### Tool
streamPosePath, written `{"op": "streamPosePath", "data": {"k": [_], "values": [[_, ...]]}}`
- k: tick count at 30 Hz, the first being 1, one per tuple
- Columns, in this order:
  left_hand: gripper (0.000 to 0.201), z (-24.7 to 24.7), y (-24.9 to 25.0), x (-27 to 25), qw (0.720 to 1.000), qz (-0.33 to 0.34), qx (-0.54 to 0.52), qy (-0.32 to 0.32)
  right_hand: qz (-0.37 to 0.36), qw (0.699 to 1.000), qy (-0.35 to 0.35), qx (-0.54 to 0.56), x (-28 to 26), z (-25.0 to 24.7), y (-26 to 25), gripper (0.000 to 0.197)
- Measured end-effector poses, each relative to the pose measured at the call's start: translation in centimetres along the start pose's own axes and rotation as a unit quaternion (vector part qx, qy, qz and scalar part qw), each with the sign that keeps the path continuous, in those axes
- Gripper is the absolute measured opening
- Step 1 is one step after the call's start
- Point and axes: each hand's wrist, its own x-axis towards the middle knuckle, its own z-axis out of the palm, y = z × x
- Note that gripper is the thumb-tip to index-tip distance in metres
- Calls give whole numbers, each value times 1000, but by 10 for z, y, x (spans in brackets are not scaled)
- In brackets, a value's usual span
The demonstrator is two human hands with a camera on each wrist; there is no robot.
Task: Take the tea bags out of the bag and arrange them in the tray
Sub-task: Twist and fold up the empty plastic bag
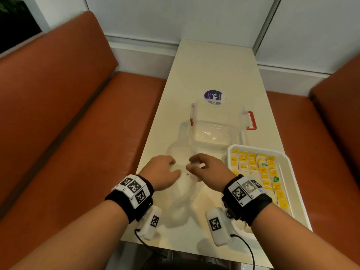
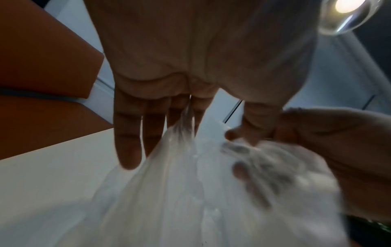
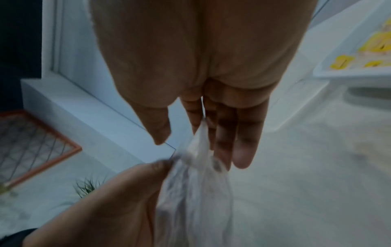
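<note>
Your left hand (image 1: 162, 171) and your right hand (image 1: 206, 169) meet over the near middle of the white table (image 1: 212, 71), both working the clear plastic bag (image 1: 180, 199), which hangs and crumples between your wrists down toward the near table edge. In the left wrist view a pleat of the bag (image 2: 182, 183) runs up between two fingers (image 2: 129, 133) of your left hand, which otherwise hang fairly straight, so that hand pinches the film between fingers rather than closing round it. In the right wrist view the bag (image 3: 196, 192) is likewise drawn up between the fingers (image 3: 243, 133) of your right hand, with the thumb held apart from them; the left hand (image 3: 105, 205) shows below, pinching the same gathered film. Motion blur hides whether any tea bag is left inside the bag. To your right, touching the near right part of the table, the white tray (image 1: 288, 172) holds the tea bags (image 1: 259, 170), yellow-tagged with a couple of green ones, laid in rough rows. Beyond your hands stands a clear plastic box (image 1: 218, 123) with red handles, and behind it a purple round label (image 1: 213, 96). Orange bench seats (image 1: 58, 114) flank the table on both sides
</note>
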Motion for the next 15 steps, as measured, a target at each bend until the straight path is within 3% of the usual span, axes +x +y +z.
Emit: {"op": "streamPosePath", "data": {"k": [2, 3, 6, 8, 10, 12, 13, 15], "values": [[69, -10, 11, -3, 999, 31, -32, -31, -11, 994, -8, 105, 2, 6, -9, 35], [68, -14, 16, -3, 997, 42, -46, -36, -18, 988, -17, 154, 3, 8, -14, 33], [36, -23, 26, -1, 998, 66, -18, -15, -45, 966, -33, 251, 1, 3, -25, 28], [6, -35, 31, 1, 998, 64, 11, 15, -85, 962, 24, 260, -2, -7, -22, 20], [7, -50, 32, 1, 998, 59, -4, 38, -104, 951, 135, 256, -3, -22, -7, 20], [10, -66, 33, 0, 995, 54, -54, 65, -69, 942, 207, 253, -2, -35, 17, 45], [13, -74, 35, -2, 992, 51, -88, 78, -35, 939, 205, 273, -3, -38, 28, 62], [13, -84, 40, -5, 979, 55, -165, 104, 14, 927, 138, 349, -4, -40, 45, 95]]}}
